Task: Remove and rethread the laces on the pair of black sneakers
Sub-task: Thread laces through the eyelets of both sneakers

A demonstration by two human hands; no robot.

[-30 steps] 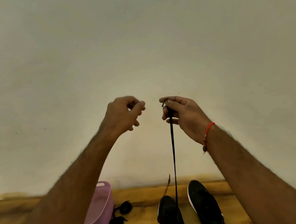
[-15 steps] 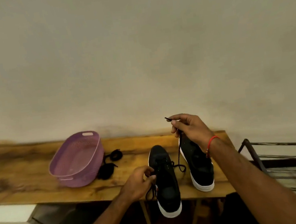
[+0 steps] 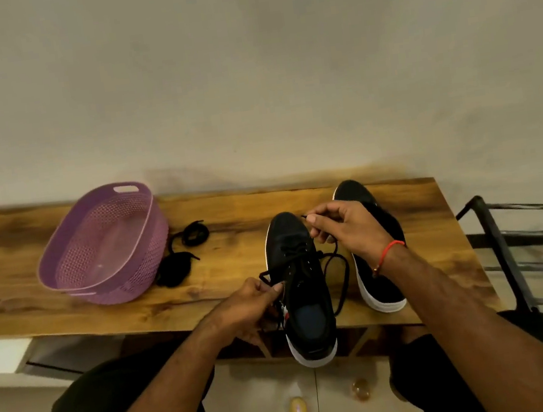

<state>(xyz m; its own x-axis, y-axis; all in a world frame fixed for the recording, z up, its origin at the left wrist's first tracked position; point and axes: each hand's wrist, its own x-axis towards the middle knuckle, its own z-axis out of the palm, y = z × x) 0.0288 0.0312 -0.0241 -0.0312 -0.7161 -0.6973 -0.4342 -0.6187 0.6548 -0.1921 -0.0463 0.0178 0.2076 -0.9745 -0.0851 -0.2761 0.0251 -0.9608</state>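
While the near sneaker [image 3: 303,291] lies partly laced at the front edge of the surface [image 3: 236,262], heel overhanging toward the person, both hands work its lace [image 3: 336,276]. The right hand [image 3: 346,230], at 12 o'clock from the eyelets, has its fingers pressed together, pinching one lace tip between thumb and forefinger. The left hand [image 3: 254,306], at 9 o'clock from the shoe's collar, pinches the other run of lace in curled fingers beside the upper. Slack loops hang at 3 o'clock from the tongue.

Handling judgement: the lace is light, limp and thin; it will not push through an eyelet unless held at the stiff tip, so the tip is the correct hold. The shoe appears light, with a soft fabric upper and a firmer white sole; it may slide or tip off the edge under a pull, so steadying it at the collar is advisable.

The second sneaker [image 3: 375,254] stands just beside, at 2 o'clock, partly hidden by the right hand and wrist; whether it is laced cannot be told. A coiled spare lace [image 3: 179,252] lies at 9 o'clock, touching or just beside a purple basket [image 3: 102,245]. A metal rack [image 3: 527,241] stands at 3 o'clock, off the surface. The loose loops lie close to the second sneaker and could snag.
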